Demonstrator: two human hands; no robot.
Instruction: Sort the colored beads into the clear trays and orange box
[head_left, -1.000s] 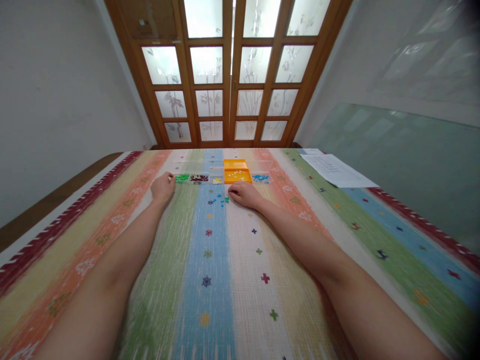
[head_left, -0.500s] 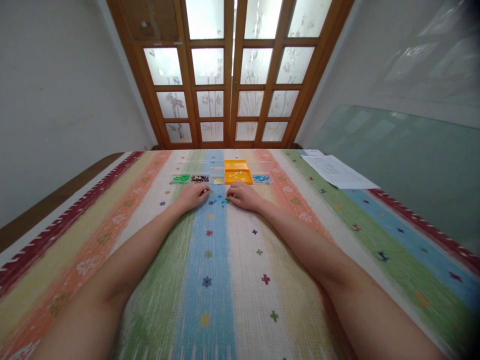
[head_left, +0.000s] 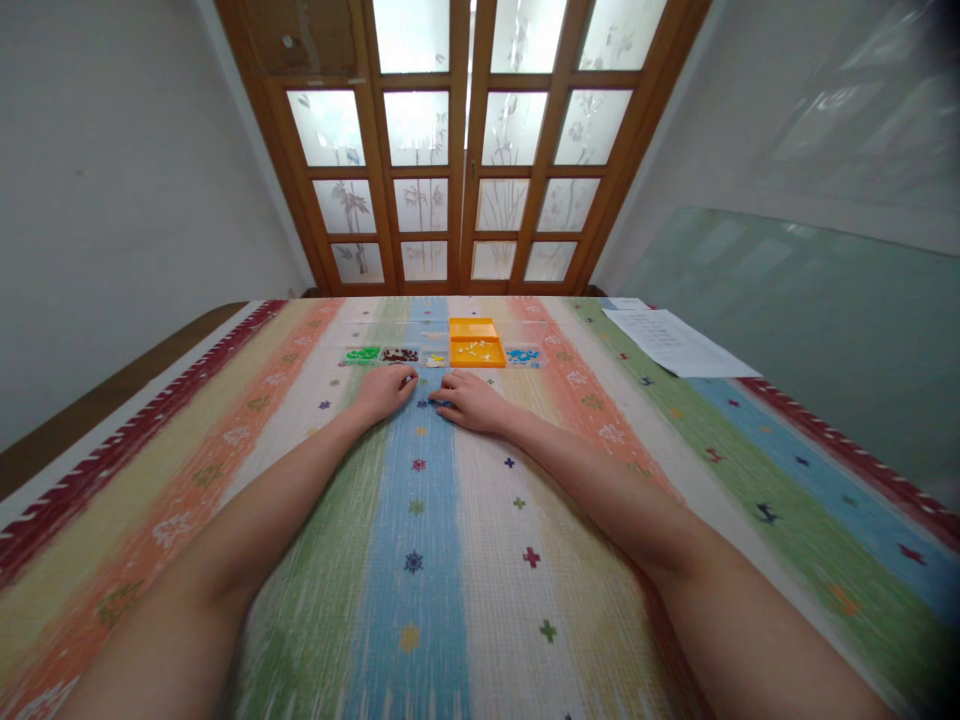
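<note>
A white-walled room with a wooden door [head_left: 465, 200] of frosted glass panes at the far end; in front of it, a table under a striped cloth [head_left: 480, 560] in green, blue, orange and cream. Across the far middle of the cloth runs a row of small containers: a clear compartment of green pieces [head_left: 363, 354], one of dark red pieces [head_left: 399, 354], one of yellow and white pieces [head_left: 433, 360], an orange tray [head_left: 469, 328] with pale pieces scattered in its near half, and a clear compartment of blue pieces [head_left: 523, 355]. Both bare arms stretch forward. The left hand [head_left: 386, 392] lies palm down just before the dark red pieces, fingers curled under (whether it pinches anything cannot be told). The right hand [head_left: 469, 400] lies flat just before the orange tray, fingers spread loosely toward the left hand, holding nothing visible. A sheet of paper [head_left: 671, 340] lies far right.
</note>
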